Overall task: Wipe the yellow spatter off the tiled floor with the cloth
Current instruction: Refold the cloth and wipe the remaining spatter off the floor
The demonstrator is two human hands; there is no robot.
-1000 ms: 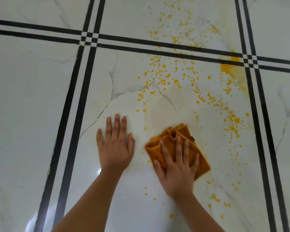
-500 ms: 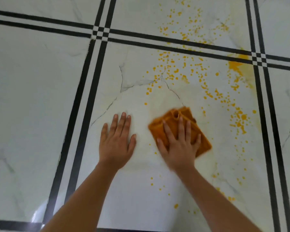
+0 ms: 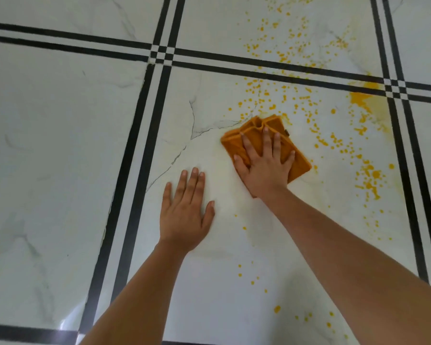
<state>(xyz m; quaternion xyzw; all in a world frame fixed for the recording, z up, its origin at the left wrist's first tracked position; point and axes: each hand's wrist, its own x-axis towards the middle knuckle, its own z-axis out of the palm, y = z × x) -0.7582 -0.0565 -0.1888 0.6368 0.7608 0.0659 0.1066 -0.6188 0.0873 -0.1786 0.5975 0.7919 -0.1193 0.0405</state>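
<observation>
Mostly the floor (image 3: 60,145) risk is smearing — the spatter (image 3: 309,115) lies thick ahead and to the right of the cloth (image 3: 301,163), and a loaded cloth could drag yellow film back over the pale wiped patch nearer the person. Drops near the bottom edge may be missed. Folded into a rough rectangle, the cloth lies flat on the tile, its long axis running from upper left to lower right. Right hand (image 3: 264,168) presses it, fingers spread; left hand (image 3: 184,215) lies flat beside, fingers nearly together — bracing.

Bare floor (image 3: 60,170) lies open to the left; only the left hand (image 3: 184,215) rests flat near the cloth (image 3: 254,135).
</observation>
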